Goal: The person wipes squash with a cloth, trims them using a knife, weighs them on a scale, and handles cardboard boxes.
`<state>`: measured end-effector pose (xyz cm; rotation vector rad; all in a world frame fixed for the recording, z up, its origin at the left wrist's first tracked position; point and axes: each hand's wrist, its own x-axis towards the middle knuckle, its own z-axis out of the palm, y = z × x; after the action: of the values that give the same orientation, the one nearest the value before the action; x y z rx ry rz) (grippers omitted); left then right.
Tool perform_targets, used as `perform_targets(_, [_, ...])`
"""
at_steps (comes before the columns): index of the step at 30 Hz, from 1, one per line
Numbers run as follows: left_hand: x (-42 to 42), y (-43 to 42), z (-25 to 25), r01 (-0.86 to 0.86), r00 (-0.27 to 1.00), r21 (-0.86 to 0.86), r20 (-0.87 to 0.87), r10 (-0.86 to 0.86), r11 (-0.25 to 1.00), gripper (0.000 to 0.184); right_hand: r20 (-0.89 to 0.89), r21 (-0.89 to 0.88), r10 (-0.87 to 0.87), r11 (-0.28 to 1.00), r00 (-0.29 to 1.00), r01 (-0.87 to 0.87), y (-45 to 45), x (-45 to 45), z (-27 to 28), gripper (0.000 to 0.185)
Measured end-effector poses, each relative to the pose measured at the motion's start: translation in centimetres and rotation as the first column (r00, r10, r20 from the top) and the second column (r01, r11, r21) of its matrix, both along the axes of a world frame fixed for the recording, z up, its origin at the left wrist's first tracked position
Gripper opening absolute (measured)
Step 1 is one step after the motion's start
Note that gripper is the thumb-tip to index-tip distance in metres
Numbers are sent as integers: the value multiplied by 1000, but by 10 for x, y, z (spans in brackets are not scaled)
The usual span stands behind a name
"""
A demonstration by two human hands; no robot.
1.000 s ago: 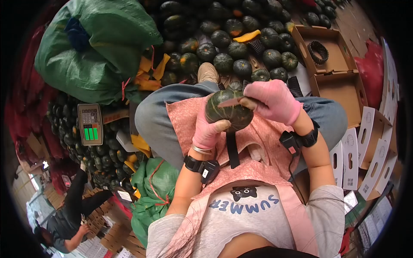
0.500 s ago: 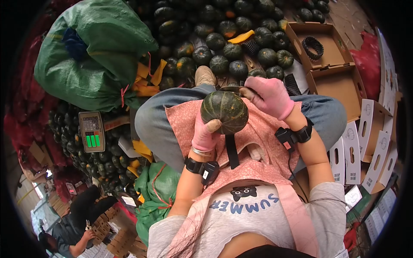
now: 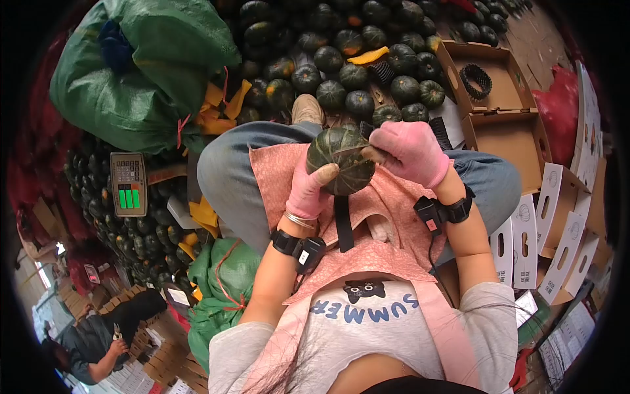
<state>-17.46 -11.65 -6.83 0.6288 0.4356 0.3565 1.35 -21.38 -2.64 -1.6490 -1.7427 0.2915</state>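
A round dark green pumpkin (image 3: 341, 164) with pale stripes is above my lap, over the pink apron. My left hand (image 3: 307, 187), in a pink glove, grips its left side with the thumb across the front. My right hand (image 3: 408, 152), also gloved in pink, is closed at the pumpkin's right side around a small knife (image 3: 351, 151). The thin blade lies against the pumpkin's upper face; the handle is hidden in the fingers.
Many pumpkins (image 3: 359, 104) lie ahead. Open cardboard boxes (image 3: 502, 139) and white cartons (image 3: 548, 210) are on the right. A green sack (image 3: 157, 72), a scale (image 3: 128, 185) and another sack (image 3: 226, 279) are on the left. A person (image 3: 98, 341) works at lower left.
My right hand lifted the knife off toward the pumpkin's far side, then brought it back onto the upper face. The pumpkin has turned in my left hand.
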Motion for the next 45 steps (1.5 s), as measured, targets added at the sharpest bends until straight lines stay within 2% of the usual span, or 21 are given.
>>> perform_targets(3, [-1, -1, 0, -11, 1000, -14, -22, 11, 1000, 55, 106, -70, -84, 993, 991, 92, 0, 3, -13, 20])
perform_targets(4, [-2, -1, 0, -24, 999, -21, -47, 23, 999, 55, 128, -32, -163, 985, 978, 168, 1, 3, -16, 20])
perform_targets(7, [-1, -2, -2, -28, 999, -14, -43, 27, 1000, 54, 69, 3, -100, 995, 993, 101, -2, 6, -10, 20])
perform_targets(8, [0, -2, -2, -27, 999, -9, -31, 27, 1000, 53, 70, 3, -16, 1000, 997, 16, -1, 6, -6, 20])
perform_targets(11, [-1, 0, -1, 14, 999, -39, -46, -15, 999, 52, 111, -24, -79, 996, 991, 82, -1, 7, -15, 20])
perform_targets(12, [-2, -1, -1, 14, 998, -34, -54, -16, 999, 52, 194, -30, -136, 989, 972, 144, -1, 8, -15, 20])
perform_targets(16, [-2, -2, -5, -7, 998, -21, -65, 6, 1000, 51, 63, 4, 39, 999, 997, -40, -7, 6, -4, 21])
perform_targets(20, [-1, -2, 0, -19, 999, -32, -46, 17, 999, 48, 206, -49, 30, 999, 978, -20, -10, -1, -4, 19])
perform_targets(23, [0, -2, 1, -32, 998, -29, -49, 31, 999, 46, 309, -26, -26, 999, 951, 36, -10, -2, -6, 18])
perform_targets(26, [-1, -1, -2, -38, 998, -37, -57, 35, 999, 45, 377, 17, -206, 976, 903, 216, -8, 1, -12, 18])
perform_targets(30, [-2, -1, -8, -45, 998, -67, -37, 42, 997, 42, 321, -13, 16, 1000, 947, -13, -7, -6, -4, 18])
perform_targets(33, [-5, -1, -16, -67, 994, -35, -93, 63, 997, 43, 296, -66, -247, 958, 923, 277, -3, 1, -22, 19])
perform_targets(34, [-6, -1, -15, -65, 995, -39, -80, 62, 997, 43, 343, -60, -311, 935, 886, 351, -2, 5, -25, 15])
perform_targets(37, [-3, 0, -9, -75, 996, -66, -59, 72, 995, 44, 9, 52, -292, 955, 956, 291, -7, -3, -19, 12])
perform_targets(38, [-2, -1, -6, -79, 997, -108, -21, 77, 991, 45, -44, 75, -113, 990, 993, 116, -9, -5, -14, 12])
perform_targets(39, [-1, 1, -3, -78, 997, -146, 16, 81, 986, 45, -6, 98, 36, 995, 999, -35, -7, -8, -13, 11])
perform_targets(41, [-1, 4, -3, -79, 995, -169, 51, 89, 982, 46, -14, -11, -64, 998, 998, 64, -9, -8, -22, 10])
perform_targets(42, [-3, 4, -4, -86, 994, -156, 48, 94, 984, 47, 44, -85, -170, 981, 984, 174, -7, -5, -23, 8])
perform_targets(43, [-4, 2, -5, -89, 994, -144, 45, 97, 986, 47, 107, -152, -272, 946, 956, 286, -4, -1, -24, 7])
perform_targets(44, [-6, 0, -3, -96, 994, -150, 38, 103, 984, 49, 282, -245, -251, 914, 926, 322, -4, 4, -31, 9])
perform_targets(45, [-5, -1, -3, -93, 994, -147, 40, 100, 985, 50, 186, -186, -307, 922, 933, 340, -6, 4, -30, 12])
